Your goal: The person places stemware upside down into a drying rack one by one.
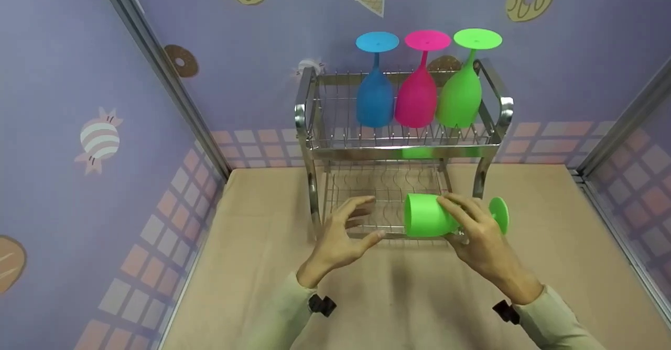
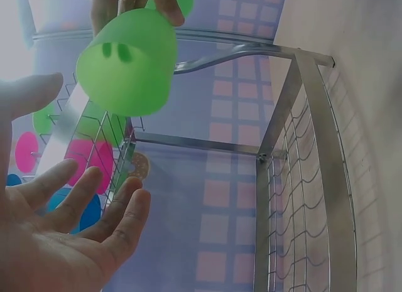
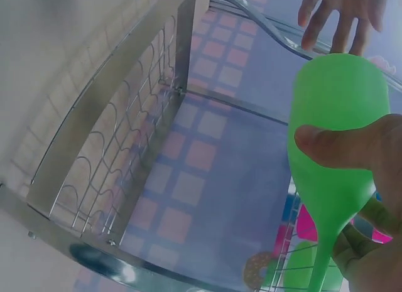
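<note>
A bright green goblet (image 1: 425,215) lies sideways in my right hand (image 1: 479,232), its mouth facing left and its round foot at the right. In the right wrist view my thumb and fingers grip the bowl of this goblet (image 3: 339,97). My left hand (image 1: 341,234) is apart from it on the left, fingers spread and holding nothing. Behind both hands stands a two-tier metal dish rack (image 1: 398,153). On its upper tier, upside down in a row, are a blue goblet (image 1: 375,98), a pink goblet (image 1: 417,98) and another green goblet (image 1: 460,98).
The rack's lower tier (image 1: 385,190) is a wire shelf with wavy bars, just beyond my hands. A beige cloth covers the table (image 1: 251,245). Patterned walls (image 1: 262,77) close in the back and both sides, with metal posts (image 1: 168,77) at the corners.
</note>
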Available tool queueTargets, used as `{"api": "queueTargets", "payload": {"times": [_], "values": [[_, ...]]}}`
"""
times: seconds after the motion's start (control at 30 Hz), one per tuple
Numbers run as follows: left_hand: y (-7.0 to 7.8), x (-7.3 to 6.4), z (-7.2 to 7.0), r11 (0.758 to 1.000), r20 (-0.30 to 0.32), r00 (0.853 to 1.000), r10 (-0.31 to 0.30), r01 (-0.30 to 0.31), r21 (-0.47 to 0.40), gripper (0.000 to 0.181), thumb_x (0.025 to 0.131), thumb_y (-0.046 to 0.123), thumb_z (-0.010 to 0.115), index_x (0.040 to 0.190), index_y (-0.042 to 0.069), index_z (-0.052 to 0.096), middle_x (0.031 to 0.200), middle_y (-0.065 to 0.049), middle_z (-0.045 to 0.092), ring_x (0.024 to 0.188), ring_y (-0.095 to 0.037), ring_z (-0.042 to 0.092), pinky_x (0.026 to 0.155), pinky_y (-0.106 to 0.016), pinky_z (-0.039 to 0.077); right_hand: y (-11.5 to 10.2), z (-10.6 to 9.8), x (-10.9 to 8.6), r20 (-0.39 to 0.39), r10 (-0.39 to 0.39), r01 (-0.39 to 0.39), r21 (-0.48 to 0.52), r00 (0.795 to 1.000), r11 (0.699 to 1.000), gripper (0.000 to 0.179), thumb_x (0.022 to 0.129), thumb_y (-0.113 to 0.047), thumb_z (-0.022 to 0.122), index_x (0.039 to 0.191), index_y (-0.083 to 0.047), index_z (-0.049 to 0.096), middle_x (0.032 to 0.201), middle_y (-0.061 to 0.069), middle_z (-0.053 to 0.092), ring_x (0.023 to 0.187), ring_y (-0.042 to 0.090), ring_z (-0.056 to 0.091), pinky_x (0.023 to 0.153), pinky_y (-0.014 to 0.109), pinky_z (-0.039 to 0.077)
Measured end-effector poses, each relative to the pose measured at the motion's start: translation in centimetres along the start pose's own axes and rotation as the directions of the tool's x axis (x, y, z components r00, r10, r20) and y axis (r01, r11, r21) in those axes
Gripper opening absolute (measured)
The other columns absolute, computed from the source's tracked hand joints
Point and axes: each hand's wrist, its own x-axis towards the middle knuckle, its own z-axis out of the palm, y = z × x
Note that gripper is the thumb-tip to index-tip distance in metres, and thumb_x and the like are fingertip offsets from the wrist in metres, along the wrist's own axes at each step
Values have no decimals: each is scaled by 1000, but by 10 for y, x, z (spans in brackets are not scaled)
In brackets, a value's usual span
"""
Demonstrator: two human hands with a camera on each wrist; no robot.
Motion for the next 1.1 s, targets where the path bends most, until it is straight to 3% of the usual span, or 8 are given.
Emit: {"api": "queueTargets", "payload": {"times": [0.17,0.37,0.73,0.87,1.0,1.1], "values": [[0,6,9,1000,19,1000,6,-6,-7,67,92,30,83,151,12,56,147,-11,62,131,-31,65,108,-44,59,-6,5,3,9,-7,7,-6,1000,1000,99,55,19,98,145,-6,64,138,20,65,115,39,64,90,53,63],[2,11,18,1000,49,999,16,-15,-21,72,92,32,85,154,11,53,149,-9,61,131,-30,66,106,-39,60,-14,11,7,11,-27,27,-9,1000,1000,98,56,18,98,144,-6,64,138,18,66,122,39,63,99,54,61],[-1,13,23,991,82,996,47,-36,-126,78,92,30,85,159,16,47,150,-10,55,135,-31,63,106,-42,60,-24,14,10,10,-49,49,-4,999,999,97,57,12,100,145,-6,64,140,16,65,125,34,63,101,46,61],[0,13,23,986,94,994,63,-47,-161,76,93,30,84,158,15,47,148,-13,55,133,-29,64,104,-36,60,-25,15,11,-3,-65,66,19,998,998,99,57,13,100,147,-6,62,140,18,65,125,34,63,107,35,57],[1,13,23,983,82,994,68,-52,-178,74,93,29,85,156,15,49,147,-13,56,132,-28,64,103,-35,61,-26,13,10,-11,-87,88,47,996,995,101,58,17,98,149,-4,60,144,19,63,127,36,62,119,19,43],[0,12,21,983,64,996,61,-49,-175,73,92,27,85,155,15,50,146,-12,56,132,-29,64,102,-35,61,-27,10,9,-25,-105,107,84,994,991,96,61,19,95,148,-1,60,145,21,62,129,37,60,123,16,36]]}}
